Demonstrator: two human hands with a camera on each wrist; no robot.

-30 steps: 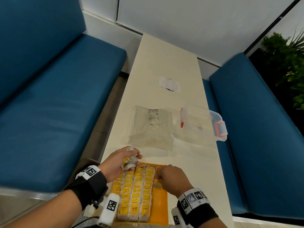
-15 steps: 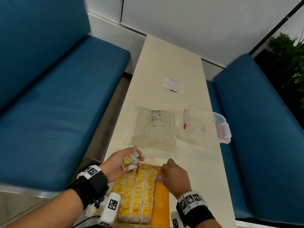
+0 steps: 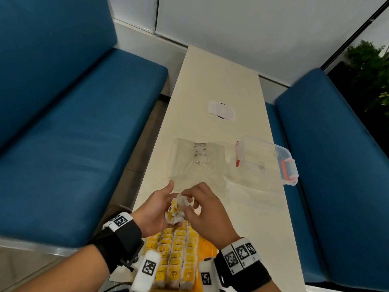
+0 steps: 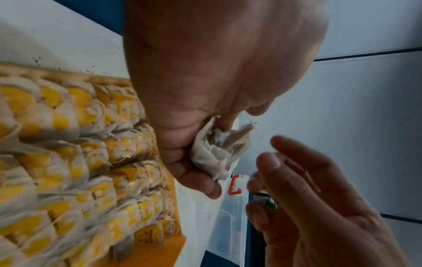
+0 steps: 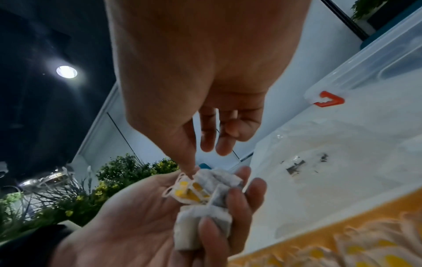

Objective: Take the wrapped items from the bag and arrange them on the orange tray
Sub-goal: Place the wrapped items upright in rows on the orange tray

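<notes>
The left hand point(image 3: 156, 209) cups a small bunch of wrapped items point(image 3: 175, 210) in its curled fingers, just above the far end of the orange tray point(image 3: 205, 244). The right hand point(image 3: 205, 209) comes from the right side and its grip pinches the top of one item. The tray's filled rows lie directly below, toward the person. One yellow label seems to read "RELAX"; the other writing is too small to read.

Colours and patterns on the table and benches

Wrapped items point(image 3: 176, 255) are seen in white with yellow labels on an orange tray point(image 3: 205, 247); the bag point(image 3: 195, 163) is clear, the box point(image 3: 266, 160) clear with red-orange clasps, the benches point(image 3: 69, 131) blue, the table point(image 3: 219, 85) cream
</notes>
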